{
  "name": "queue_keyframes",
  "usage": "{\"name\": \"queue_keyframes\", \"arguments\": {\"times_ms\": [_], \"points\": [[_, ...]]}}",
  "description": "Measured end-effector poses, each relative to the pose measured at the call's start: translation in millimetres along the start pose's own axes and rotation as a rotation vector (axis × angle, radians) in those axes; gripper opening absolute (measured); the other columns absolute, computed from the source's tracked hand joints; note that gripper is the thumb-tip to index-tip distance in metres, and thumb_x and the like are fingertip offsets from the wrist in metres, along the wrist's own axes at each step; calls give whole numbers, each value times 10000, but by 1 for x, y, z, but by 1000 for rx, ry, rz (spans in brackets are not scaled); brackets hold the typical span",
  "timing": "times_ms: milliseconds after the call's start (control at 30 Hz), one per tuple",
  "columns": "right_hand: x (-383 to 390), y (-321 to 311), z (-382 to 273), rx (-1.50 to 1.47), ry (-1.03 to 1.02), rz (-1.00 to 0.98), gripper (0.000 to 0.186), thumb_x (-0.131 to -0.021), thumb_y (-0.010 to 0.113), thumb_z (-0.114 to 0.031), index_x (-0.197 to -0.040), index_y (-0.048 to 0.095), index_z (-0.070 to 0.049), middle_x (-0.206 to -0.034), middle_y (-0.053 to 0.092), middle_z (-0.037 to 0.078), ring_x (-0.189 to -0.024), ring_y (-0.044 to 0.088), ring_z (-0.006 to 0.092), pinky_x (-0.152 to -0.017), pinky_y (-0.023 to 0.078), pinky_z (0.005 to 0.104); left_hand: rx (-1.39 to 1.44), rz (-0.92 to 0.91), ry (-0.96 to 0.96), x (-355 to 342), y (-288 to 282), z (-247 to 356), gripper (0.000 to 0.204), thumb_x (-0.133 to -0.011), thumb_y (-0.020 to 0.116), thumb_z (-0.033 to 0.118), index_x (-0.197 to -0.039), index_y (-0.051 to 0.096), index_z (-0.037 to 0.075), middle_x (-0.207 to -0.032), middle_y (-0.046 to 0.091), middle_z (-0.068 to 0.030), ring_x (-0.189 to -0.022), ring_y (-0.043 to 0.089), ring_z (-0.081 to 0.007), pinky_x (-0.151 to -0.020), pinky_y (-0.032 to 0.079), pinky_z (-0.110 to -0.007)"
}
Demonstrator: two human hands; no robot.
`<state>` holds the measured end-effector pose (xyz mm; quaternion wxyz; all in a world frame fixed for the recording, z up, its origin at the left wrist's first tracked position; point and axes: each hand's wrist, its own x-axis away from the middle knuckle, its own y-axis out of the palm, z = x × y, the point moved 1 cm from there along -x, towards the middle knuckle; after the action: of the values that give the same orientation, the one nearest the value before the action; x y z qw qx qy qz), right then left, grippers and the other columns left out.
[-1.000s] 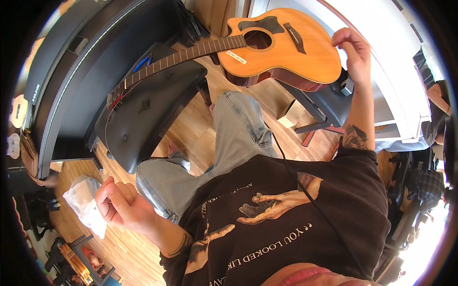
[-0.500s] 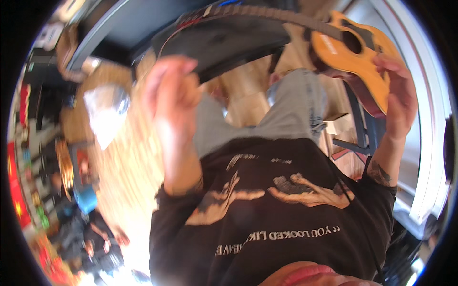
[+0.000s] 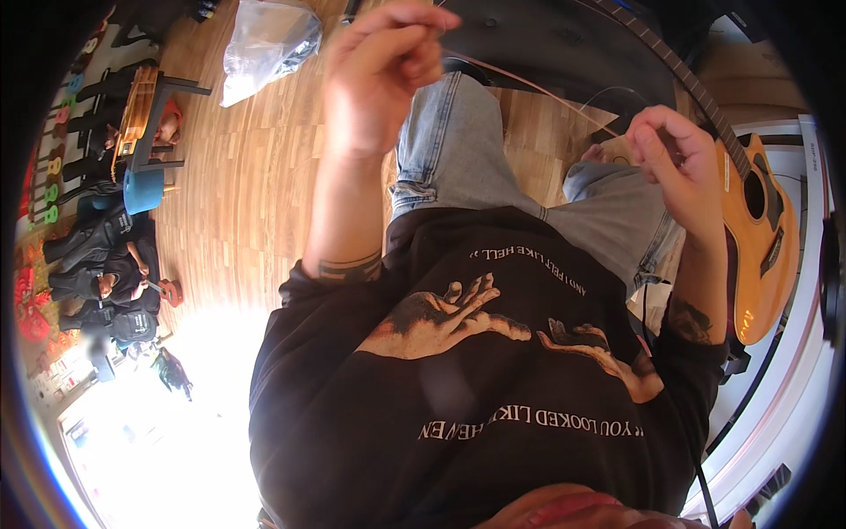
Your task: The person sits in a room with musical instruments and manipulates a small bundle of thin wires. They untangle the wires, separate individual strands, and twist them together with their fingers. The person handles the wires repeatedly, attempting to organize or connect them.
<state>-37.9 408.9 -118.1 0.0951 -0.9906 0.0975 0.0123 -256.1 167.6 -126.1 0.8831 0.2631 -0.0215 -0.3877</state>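
A thin copper-coloured guitar string [image 3: 539, 88] runs fairly taut between my two hands, above my knees. My left hand [image 3: 379, 84], raised on the left, has its fingers curled in a pinch around one end. Lower and to the right, my right hand [image 3: 674, 167] pinches the string between thumb and fingertips; a thin loop curves up near it. Beside that hand, on the right, rests a tan acoustic guitar [image 3: 758, 295], its neck slanting up to the left past a black padded bench [image 3: 529, 31]. Neither hand touches the guitar.
A see-through plastic bag [image 3: 269, 48] lies on the wooden floor to the left. Farther left are a dark chair with another guitar [image 3: 137, 110], a blue bucket-like object [image 3: 144, 189] and seated people. A white ledge [image 3: 815, 220] borders the right side.
My view has swung, so the bag and guitar appear shifted. My right hand, spread near the guitar body before, now pinches the string away from it. My left hand stays raised and closed.
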Motion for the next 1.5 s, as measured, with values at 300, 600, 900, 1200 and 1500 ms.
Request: {"name": "queue_keyframes", "arguments": {"times_ms": [300, 600, 900, 1200, 1500], "points": [[-47, -23, 61, 1176, -547, 281, 187, -978, 593, -207, -1055, 682, -62, -1044, 721, 19, -993, 654, 106, -784, 489, 312, -446, 574, 357, 23, -62, 40, 217, -902, 552, 30, -1054, 651, -90, -802, 604, -46, -602, 404, -57, -529, 307, -203], [-37, -1, -93, 358, -530, 475, 657, -1029, 291, -564, -1256, 533, 3, -1065, 642, 118, -973, 607, 182, -873, 411, 273, -573, 246, 307, 0, -4, 25, 259, -921, 586, 59, -1166, 659, 20, -729, 505, 66, -642, 388, -13, -580, 314, -170], [-17, -24, -91, -13, -299, 264, 955, -964, 61, -700, -1223, 551, 77, -1134, 658, 156, -997, 615, 209, -854, 427, 309, -300, -794, 61, 3, 135, -64, 316, -913, 702, 171, -1211, 646, 84, -623, 463, 85, -555, 400, -20, -505, 329, -226], [21, -2, -55, 199, -447, 73, 998, -906, 102, -786, -1262, 565, 22, -1371, 463, 271, -1295, 449, 355, -1094, 311, 446, 764, -418, -485, 14, 131, -70, 461, -1003, 499, 494, -1127, 609, 63, -608, 362, 48, -483, 244, -46, -419, 176, -243], [49, 8, -5, -10, -249, 193, 897, -935, 209, -750, -1282, 550, 4, -1196, 569, 222, -970, 587, 246, -799, 460, 329, 635, -246, -198, -6, 79, -36, 244, -1028, 446, 246, -1062, 591, 52, -615, 324, 61, -490, 252, -57, -417, 200, -232]]}}
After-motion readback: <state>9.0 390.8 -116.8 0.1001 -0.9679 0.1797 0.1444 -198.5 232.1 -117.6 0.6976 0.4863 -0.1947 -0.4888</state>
